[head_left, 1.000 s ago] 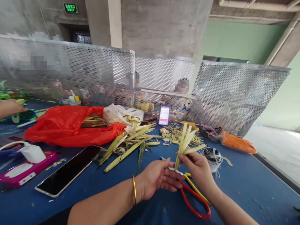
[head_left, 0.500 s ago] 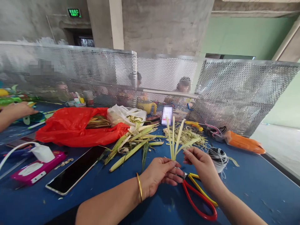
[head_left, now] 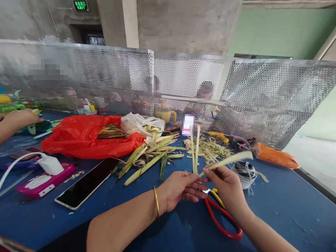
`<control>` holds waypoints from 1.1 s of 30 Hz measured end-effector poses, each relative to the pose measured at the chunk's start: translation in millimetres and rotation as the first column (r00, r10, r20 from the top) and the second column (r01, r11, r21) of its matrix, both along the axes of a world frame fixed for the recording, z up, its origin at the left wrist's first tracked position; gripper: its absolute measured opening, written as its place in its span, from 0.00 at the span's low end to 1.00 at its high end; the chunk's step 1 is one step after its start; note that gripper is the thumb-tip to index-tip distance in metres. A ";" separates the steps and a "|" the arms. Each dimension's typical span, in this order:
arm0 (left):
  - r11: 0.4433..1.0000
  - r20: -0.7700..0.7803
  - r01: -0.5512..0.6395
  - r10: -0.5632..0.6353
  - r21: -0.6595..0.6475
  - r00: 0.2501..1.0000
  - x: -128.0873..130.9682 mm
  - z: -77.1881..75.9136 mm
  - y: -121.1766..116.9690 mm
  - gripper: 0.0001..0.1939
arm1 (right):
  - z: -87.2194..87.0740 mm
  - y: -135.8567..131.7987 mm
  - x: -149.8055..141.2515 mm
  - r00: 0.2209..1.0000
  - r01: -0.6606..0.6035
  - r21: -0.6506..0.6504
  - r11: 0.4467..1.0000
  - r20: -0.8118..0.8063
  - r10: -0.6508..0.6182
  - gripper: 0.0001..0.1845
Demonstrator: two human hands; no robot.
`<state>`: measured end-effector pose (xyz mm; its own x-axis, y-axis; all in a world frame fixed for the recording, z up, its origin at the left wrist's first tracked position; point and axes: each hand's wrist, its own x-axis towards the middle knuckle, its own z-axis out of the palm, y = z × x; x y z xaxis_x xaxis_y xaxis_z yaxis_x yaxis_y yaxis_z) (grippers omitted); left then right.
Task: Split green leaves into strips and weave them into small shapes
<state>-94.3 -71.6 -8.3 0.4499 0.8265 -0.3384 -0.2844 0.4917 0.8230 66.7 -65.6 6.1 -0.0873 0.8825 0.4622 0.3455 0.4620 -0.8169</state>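
Observation:
My left hand (head_left: 186,187), with a gold bangle at the wrist, pinches the lower ends of pale green corn husk strips (head_left: 195,152); two of them stand upright. Between the thumb and fingers of my right hand (head_left: 223,182) is another husk strip (head_left: 236,158), bent over to the right. Its lower end meets the others at my left fingertips. Below the hands lie scissors (head_left: 223,222) with one red and one yellow handle, their blades mostly hidden by my left fingers. A spool of white cord (head_left: 244,175) stands just beyond my right hand.
Beyond my hands lie corn husks (head_left: 147,168), a heap of shreds (head_left: 210,148), a red plastic bag (head_left: 86,140) and an orange packet (head_left: 275,156). To the left are a phone (head_left: 88,185) and a pink power strip (head_left: 47,180). A co-worker's hand (head_left: 22,120) shows at far left. A perforated screen (head_left: 183,77) borders the table.
My right hand has bent one strip down to the right, and it now lies across the fingers. Fewer strips stand upright above my left hand. The view has shifted slightly.

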 end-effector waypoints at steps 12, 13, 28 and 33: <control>0.959 0.124 -0.245 0.262 -0.140 0.957 -4.2 -1.7 12.1 0.08 | -5.0 -13.0 -0.8 0.603 -0.600 0.503 0.622 0.795 -0.061 0.11; 0.962 0.124 -0.243 0.258 -0.121 0.958 -4.0 -0.4 11.3 0.08 | -3.4 -11.6 0.4 0.674 -0.522 0.519 0.677 0.737 -0.045 0.11; 0.996 0.009 -0.070 0.070 0.060 0.998 -2.9 3.0 3.5 0.12 | 3.9 9.2 12.8 0.887 -0.162 -0.053 0.985 0.429 0.169 0.13; 0.984 0.005 -0.177 0.177 -0.009 0.984 -3.6 2.6 4.6 0.09 | 0.7 9.4 13.1 0.858 -0.119 -0.018 0.993 0.500 0.112 0.12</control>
